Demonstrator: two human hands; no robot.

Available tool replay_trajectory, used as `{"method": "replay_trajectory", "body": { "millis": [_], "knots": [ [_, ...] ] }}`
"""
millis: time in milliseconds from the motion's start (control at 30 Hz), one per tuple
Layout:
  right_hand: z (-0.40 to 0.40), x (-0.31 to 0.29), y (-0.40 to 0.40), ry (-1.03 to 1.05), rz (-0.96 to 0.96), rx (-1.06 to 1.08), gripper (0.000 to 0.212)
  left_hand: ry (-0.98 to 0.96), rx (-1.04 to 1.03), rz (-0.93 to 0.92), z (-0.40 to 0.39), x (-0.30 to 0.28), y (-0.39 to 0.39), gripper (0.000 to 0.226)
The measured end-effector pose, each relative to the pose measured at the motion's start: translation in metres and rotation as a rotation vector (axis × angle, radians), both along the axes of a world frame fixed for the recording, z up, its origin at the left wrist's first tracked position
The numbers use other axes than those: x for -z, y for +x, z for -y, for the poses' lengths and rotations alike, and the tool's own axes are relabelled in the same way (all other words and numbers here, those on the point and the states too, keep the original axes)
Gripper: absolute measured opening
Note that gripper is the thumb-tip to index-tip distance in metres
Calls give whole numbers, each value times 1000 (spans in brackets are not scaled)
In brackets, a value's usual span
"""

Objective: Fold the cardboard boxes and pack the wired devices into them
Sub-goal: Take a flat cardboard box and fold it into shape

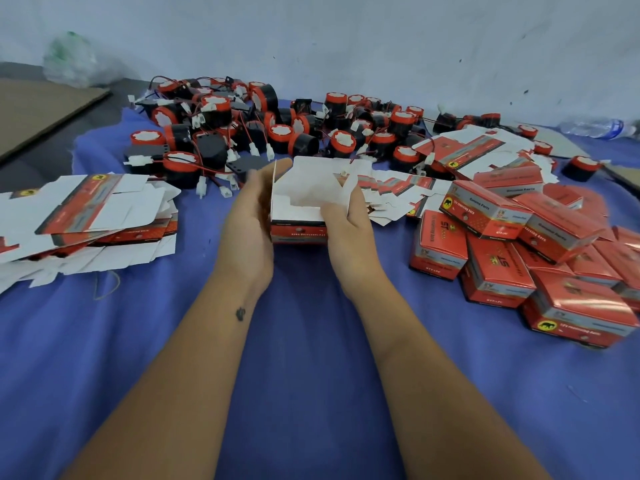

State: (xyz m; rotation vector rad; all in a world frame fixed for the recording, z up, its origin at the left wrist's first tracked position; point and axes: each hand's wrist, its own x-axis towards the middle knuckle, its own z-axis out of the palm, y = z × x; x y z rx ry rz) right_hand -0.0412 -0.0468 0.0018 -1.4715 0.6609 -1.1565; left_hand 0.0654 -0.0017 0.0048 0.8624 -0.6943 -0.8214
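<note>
A half-folded red and white cardboard box (304, 195) is held above the blue cloth, its white flaps open toward the far side. My left hand (251, 216) grips its left wall. My right hand (346, 216) grips its right wall, thumb on the front. Behind it lies a heap of black and red wired devices (263, 129) with white plugs. Flat unfolded boxes (86, 216) are stacked at the left. Whether a device sits inside the held box is hidden.
Several closed red boxes (519, 251) are piled at the right on the blue cloth (311, 358). More flat blanks (464, 150) lie behind them. A brown cardboard sheet (38, 109) lies far left, a plastic bottle (595, 128) far right, a wall behind.
</note>
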Motion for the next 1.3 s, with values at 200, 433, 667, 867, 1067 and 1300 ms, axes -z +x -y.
{"method": "replay_trajectory", "body": {
  "millis": [200, 433, 667, 867, 1067, 1300],
  "knots": [
    [-3, -1, -1, 32, 44, -50, 38, 38, -118, 292, -1, 2, -10, 45],
    [10, -13, -6, 486, 352, -193, 43, 52, -136, 281, 3, 4, -9, 46],
    [7, -7, -3, 283, 265, -175, 41, 0, -111, 308, 3, 3, -10, 42],
    [7, -7, -8, 283, 280, -127, 27, 4, -45, 176, 0, 5, -6, 33],
    [9, -6, -8, 144, 102, -23, 36, 89, -105, 244, 3, 4, -9, 35],
    [4, -10, -8, 44, -65, 120, 37, 96, -144, 287, -1, 1, -11, 44]
  ]
}}
